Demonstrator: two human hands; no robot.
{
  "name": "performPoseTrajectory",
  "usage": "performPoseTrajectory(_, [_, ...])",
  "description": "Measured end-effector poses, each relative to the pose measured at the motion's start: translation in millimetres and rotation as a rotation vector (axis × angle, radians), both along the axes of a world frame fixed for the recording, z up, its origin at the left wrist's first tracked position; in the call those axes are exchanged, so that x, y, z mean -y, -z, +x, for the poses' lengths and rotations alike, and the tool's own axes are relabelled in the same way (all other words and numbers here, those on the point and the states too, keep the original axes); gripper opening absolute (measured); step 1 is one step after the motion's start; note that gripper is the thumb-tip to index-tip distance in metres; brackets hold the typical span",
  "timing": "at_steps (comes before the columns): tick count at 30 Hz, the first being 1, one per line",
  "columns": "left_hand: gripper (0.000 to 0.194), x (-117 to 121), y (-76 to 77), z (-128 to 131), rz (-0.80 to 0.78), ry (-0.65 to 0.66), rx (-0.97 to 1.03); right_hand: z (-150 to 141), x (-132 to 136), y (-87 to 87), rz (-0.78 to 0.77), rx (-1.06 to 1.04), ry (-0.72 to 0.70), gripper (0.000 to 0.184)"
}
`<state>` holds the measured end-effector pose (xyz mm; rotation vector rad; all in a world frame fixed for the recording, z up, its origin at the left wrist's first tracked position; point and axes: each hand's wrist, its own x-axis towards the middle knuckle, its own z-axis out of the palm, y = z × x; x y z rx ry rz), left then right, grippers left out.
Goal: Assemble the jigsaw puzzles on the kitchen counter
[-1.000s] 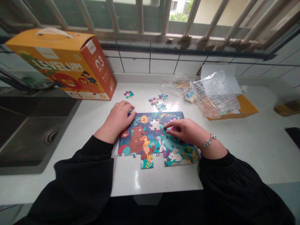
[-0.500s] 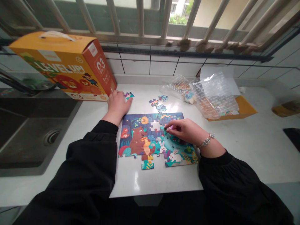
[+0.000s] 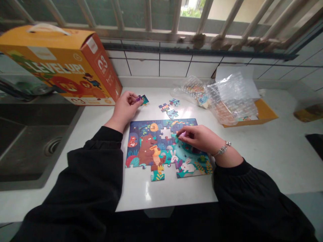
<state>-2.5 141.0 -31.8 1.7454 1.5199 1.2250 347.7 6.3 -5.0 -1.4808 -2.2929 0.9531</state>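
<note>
A colourful jigsaw puzzle (image 3: 151,148) with a bear and rabbits lies partly assembled on the white counter (image 3: 252,161), with a gap near its top middle. My left hand (image 3: 124,107) is beyond the puzzle's top left corner, by the orange box, fingers pinched on a loose puzzle piece (image 3: 142,99). My right hand (image 3: 196,137) rests on the puzzle's right half, fingertips pressed together beside the gap on something small and pink that I cannot make out. Two loose pieces (image 3: 168,109) lie just beyond the puzzle's top edge.
An orange puzzle box (image 3: 63,67) stands at the back left. A dark sink (image 3: 27,144) is set into the counter on the left. Clear plastic bags (image 3: 224,97) holding pieces lie over an orange tray (image 3: 266,114) at the back right. Window bars run along the back.
My left hand moved from the puzzle's top left corner to the loose piece near the box and picked it up. My right hand stayed on the puzzle.
</note>
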Motion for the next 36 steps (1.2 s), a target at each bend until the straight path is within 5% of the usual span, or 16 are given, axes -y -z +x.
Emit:
performPoseTrajectory(2, [0.027,24.1,-18.8,11.7,-0.029,0.203,0.148,0.6,-0.4,0.9,0.003,-0.005,0.003,0.021])
performPoseTrajectory(6, [0.026,92.0,-54.9,40.3,-0.287,0.715,0.089,0.1,-0.8,2.0,0.001,-0.011,0.008,0.021])
performPoseTrajectory(9, [0.019,134.7,-59.0,61.0,-0.342,1.096,-0.041,-0.7,-0.4,0.8,0.003,-0.004,0.013,0.021])
performPoseTrajectory(11, [0.019,149.9,-51.8,71.1,-0.297,1.218,-0.095,-0.9,0.2,-0.2,0.011,0.001,0.011,0.021])
performPoseTrajectory(20, [0.009,148.3,-31.7,73.9,-0.158,1.169,-0.396,0.6,2.5,2.5,-0.054,-0.038,0.034,0.022])
performPoseTrajectory(36, [0.009,149.0,-25.0,77.1,-0.066,1.168,-0.445,-0.4,3.3,0.4,-0.022,-0.028,0.016,0.022])
